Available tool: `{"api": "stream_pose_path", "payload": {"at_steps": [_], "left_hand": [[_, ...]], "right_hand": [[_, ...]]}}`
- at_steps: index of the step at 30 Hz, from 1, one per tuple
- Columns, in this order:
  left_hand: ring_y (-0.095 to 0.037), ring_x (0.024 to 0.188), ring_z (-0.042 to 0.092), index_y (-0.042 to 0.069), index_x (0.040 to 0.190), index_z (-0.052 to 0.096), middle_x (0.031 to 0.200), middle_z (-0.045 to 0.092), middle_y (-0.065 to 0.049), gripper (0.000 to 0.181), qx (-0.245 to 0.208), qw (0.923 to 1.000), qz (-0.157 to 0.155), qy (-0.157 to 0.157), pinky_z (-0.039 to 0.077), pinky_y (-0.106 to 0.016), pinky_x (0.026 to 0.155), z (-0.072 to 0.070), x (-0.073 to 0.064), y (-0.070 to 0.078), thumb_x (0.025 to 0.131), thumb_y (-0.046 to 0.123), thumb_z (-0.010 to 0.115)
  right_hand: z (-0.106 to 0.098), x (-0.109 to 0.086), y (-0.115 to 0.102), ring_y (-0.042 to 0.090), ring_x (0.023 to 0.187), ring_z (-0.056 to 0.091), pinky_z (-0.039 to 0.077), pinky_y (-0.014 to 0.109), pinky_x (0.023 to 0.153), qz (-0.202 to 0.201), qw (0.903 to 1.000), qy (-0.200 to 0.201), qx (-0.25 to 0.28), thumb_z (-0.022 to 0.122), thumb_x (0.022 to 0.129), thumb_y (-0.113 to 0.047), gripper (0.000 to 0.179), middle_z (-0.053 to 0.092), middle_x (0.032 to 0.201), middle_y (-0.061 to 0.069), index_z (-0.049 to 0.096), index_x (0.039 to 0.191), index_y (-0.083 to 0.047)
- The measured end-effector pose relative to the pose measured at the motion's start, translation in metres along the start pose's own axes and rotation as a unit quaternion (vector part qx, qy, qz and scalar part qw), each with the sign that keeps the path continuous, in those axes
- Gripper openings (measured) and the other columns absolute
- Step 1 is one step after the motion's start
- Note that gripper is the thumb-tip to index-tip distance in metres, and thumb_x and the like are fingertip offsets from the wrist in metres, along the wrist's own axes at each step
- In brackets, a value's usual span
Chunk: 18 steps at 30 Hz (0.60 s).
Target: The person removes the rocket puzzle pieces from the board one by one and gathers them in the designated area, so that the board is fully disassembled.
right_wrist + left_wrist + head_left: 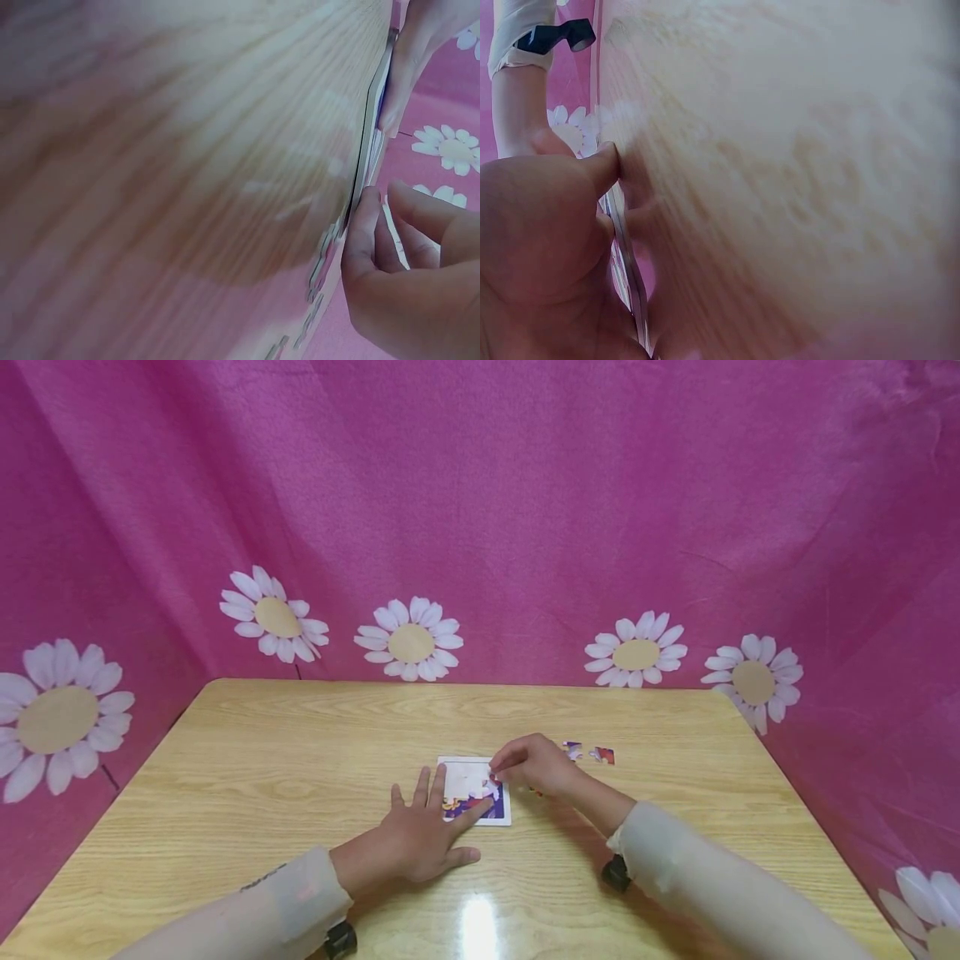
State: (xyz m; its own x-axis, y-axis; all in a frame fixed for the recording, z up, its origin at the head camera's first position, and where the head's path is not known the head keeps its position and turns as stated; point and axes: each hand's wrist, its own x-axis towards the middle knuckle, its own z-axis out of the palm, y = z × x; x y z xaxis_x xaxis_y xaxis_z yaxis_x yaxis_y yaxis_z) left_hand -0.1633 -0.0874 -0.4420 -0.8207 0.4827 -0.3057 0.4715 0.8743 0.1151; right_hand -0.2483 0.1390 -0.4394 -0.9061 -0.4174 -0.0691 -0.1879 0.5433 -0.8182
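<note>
A square puzzle board point(474, 761) with a white rim lies on the table, its lower part filled with purple, red and yellow pieces. My left hand point(423, 839) rests across the board's lower left, fingers spread and straight. Over the board's right edge, my right hand point(536, 764) pinches a small puzzle piece point(492, 775), mostly hidden by the fingertips. The right wrist view shows the bent fingers point(364, 232) close beside the board's edge point(367, 142). In the left wrist view, the left hand point(547, 240) lies against the thin board point(634, 281).
Loose puzzle pieces point(603, 755) lie on the wooden table point(315, 752) to the right of the board, and another is partly hidden under the right wrist. A pink curtain with white flowers point(410, 642) hangs behind and beside the table.
</note>
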Motion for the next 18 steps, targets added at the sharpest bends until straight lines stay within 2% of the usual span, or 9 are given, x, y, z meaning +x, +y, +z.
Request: {"api": "stream_pose_path", "payload": {"at_steps": [13,18], "left_hand": [[-0.054,0.154,0.003,0.053,0.162,0.015,0.168,0.002,-0.031,0.072,0.002,1.0000,-0.002,0.002,0.019,-0.081,0.110,0.0013,0.0009,-0.0002,0.098,0.076,0.036],[-0.054,0.154,0.003,0.053,0.162,0.015,0.169,0.002,-0.031,0.071,0.003,1.0000,-0.003,0.000,0.019,-0.081,0.110,0.0008,0.0011,0.0001,0.098,0.076,0.036]], "right_hand": [[0.0050,0.0027,-0.0043,0.011,0.074,0.061,0.047,0.026,0.063,0.030,0.9993,-0.002,0.021,0.075,0.090,0.002,0.009,0.078,0.093,0.008,0.079,0.098,-0.002],[0.0057,0.0027,-0.0041,0.012,0.064,0.052,0.040,0.025,0.054,0.040,0.9984,-0.003,0.039,0.074,0.090,0.002,0.009,0.077,0.091,0.006,0.078,0.097,-0.002]]}}
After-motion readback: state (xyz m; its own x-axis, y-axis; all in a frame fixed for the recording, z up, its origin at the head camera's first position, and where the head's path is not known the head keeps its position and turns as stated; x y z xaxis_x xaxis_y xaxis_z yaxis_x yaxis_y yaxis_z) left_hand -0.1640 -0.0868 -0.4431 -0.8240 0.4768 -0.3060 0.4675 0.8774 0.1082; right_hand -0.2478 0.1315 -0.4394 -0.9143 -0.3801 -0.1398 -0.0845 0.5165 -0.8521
